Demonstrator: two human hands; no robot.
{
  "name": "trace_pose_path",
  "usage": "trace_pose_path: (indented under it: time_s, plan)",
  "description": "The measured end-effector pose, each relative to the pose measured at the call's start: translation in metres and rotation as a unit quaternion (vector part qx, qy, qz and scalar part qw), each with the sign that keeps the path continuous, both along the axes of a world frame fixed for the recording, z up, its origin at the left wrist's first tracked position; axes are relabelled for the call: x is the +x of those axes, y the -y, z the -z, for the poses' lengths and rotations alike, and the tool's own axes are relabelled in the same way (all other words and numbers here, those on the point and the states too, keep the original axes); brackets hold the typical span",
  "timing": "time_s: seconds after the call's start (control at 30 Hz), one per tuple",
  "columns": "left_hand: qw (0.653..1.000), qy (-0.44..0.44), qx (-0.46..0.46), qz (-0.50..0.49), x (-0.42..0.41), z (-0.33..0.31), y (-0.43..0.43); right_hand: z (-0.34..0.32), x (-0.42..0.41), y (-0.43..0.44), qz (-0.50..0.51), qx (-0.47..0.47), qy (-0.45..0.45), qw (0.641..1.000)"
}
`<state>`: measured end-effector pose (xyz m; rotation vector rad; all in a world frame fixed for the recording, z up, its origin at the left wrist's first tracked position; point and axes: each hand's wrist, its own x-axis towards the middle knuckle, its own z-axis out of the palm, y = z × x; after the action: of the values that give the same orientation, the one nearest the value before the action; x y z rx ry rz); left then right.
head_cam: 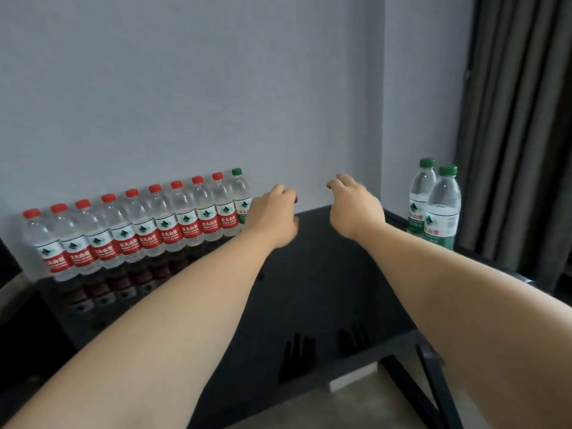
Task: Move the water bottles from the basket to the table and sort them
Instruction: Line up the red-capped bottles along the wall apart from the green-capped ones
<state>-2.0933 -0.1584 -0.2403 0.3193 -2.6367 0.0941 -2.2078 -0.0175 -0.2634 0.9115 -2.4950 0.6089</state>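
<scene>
Several red-capped, red-labelled water bottles (145,230) stand in a row against the wall on the glossy black table (325,274). A green-capped bottle (240,193) ends that row on the right. My left hand (274,216) hovers just right of it with loosely curled fingers and holds nothing. My right hand (356,205) hangs over the table's back edge, fingers relaxed and bent down, also holding nothing. Two green-capped, green-labelled bottles (433,205) stand together at the table's back right corner. The basket is out of view.
A pale wall runs behind the table, with a corner at the right. A dark curtain (520,134) hangs at the far right. Black table legs (424,382) cross over the grey floor at the lower right.
</scene>
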Motion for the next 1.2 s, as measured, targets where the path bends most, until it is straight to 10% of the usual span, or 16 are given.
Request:
trace_pose_path:
  time_s: [1.2]
  plan:
    - [0.931,-0.088,0.147,0.323,-0.235,0.070,-0.201,0.081,-0.165,-0.212,0.238,-0.148,0.018,0.960]
